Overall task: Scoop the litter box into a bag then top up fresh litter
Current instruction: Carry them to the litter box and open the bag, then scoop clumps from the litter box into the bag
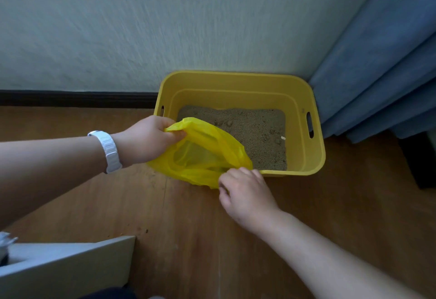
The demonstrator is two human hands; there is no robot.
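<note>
So from your head cam: your left hand (151, 138) is curled tight around the upper edge of the yellow plastic bag (203, 154), fingers and thumb bunching the plastic just beside the left handle slot of the litter box (316, 133). Your right hand (245, 195) is lower and closer to you, fingers curled and pinching the bag's near edge, right at the front rim of the box. Between the two grips the bag's mouth is spread open, and you can see into its see-through yellow inside. The bag hangs over the box's front-left corner, partly above the litter (254, 129) and partly above the wooden floor (188, 228).

The box itself is a yellow tub pushed against the wall (165, 27), with the blue curtain (382, 74) just beside its right end. The sandy litter covers the bottom, with a few small clumps and a tiny white bit (283, 137) near the right side. You've got a white watch (109, 151) on your left wrist, and a grey box (66, 265) sits at the bottom left corner of the view.
</note>
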